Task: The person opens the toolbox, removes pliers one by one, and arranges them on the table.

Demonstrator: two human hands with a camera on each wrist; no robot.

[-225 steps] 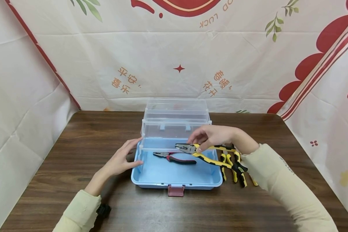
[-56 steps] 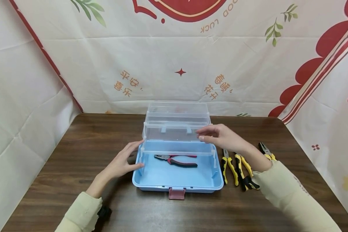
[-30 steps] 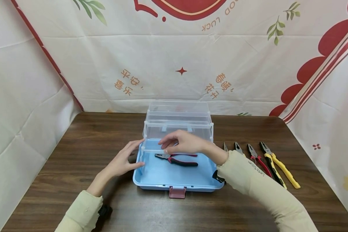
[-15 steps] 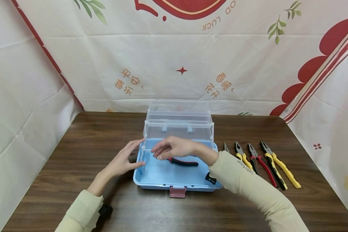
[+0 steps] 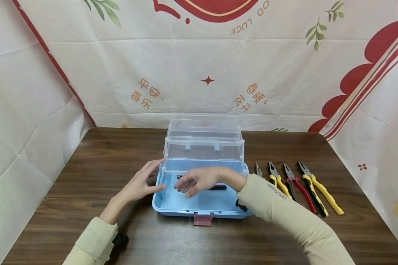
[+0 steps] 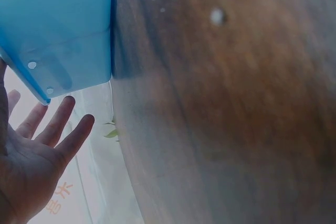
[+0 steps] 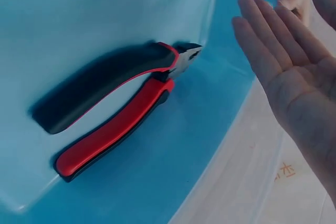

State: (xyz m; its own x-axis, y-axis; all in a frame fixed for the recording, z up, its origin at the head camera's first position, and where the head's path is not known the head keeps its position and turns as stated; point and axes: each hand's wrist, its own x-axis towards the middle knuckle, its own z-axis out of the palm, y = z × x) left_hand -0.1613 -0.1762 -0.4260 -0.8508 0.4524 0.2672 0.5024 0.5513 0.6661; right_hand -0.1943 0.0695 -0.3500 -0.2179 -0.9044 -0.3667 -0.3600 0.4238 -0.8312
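Observation:
An open blue toolbox [image 5: 172,212] with a clear raised lid [image 5: 203,123] stands on the table. Inside lies a pair of pliers [image 7: 110,83] with black-and-red handles and a metal head. My right hand [image 5: 200,180] is over these pliers in the head view and partly hides them. In the right wrist view its fingers extend loosely, apart from the pliers and holding nothing. At the box's left side, my left hand [image 5: 140,185] has its fingers and thumb spread, the tips at the wall and rim. In the left wrist view these fingers are straight and grip nothing.
Several pliers lie side by side right of the box: a partly hidden needle-nosed pair [image 5: 258,169], a yellow-handled pair [image 5: 281,184], a red-and-black pair [image 5: 306,194] and a yellow-and-black pair [image 5: 326,194]. A pink latch [image 5: 203,219] hangs at the box front. White printed cloth [image 5: 205,59] surrounds the table.
My right hand held yellow-and-black pliers at first; now it holds nothing. It has moved left over the box, then lower toward the front. My left hand has stayed at the box.

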